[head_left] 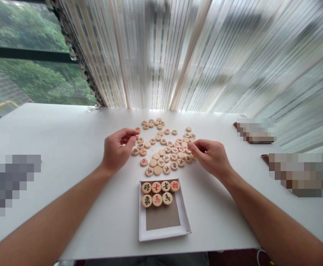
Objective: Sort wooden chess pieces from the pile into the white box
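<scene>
Many round wooden xiangqi pieces (167,149) lie loosely spread on the white table (75,155), some with red or black characters up, others blank side up. My left hand (120,147) is at the left edge of the spread, fingers curled near a red-marked piece (137,129); what its fingertips hold, if anything, is hidden. At the right edge, my right hand (209,154) has thumb and finger together beside the pieces; its grip is too small to make out. Nearer me, a shallow white box (165,233) holds an upper row and a second row of pieces (157,200).
Blurred-out items (302,173) lie on the right side of the table, with another (257,131) farther back. A pixelated object (8,188) is at the left. Striped curtains (161,55) hang behind the table's far edge, beside a window.
</scene>
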`<state>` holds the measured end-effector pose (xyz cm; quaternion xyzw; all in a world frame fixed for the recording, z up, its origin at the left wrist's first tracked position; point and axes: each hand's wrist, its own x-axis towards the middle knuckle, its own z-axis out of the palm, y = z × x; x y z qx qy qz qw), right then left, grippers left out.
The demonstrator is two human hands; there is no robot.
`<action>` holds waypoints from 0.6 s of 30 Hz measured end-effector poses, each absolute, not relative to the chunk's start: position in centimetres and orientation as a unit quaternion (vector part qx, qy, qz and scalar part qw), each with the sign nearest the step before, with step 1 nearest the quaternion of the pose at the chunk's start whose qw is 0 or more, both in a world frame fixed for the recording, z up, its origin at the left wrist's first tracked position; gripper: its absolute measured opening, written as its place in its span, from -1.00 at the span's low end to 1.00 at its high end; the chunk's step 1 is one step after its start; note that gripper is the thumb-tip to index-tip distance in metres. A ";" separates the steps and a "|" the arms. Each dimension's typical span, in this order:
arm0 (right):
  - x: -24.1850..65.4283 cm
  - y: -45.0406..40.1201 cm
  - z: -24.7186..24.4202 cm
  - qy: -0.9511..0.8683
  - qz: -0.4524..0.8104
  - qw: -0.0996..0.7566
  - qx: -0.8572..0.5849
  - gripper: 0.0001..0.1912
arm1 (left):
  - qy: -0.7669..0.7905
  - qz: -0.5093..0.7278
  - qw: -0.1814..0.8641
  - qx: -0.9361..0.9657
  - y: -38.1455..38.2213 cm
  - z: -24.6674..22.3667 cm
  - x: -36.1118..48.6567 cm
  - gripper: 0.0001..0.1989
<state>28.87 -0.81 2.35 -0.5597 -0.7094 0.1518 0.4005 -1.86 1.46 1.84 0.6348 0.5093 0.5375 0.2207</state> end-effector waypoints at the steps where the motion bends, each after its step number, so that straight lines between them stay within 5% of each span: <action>1: 29.0 -0.7 2.4 -0.702 0.151 0.402 -0.568 -0.59 | 0.513 0.545 0.212 0.629 1.8 2.0 -2.2 -0.80; 18: 29.3 1.2 1.3 -0.700 0.133 0.371 -0.595 -0.68 | 0.575 0.493 0.147 0.636 3.2 1.3 -3.4 -0.78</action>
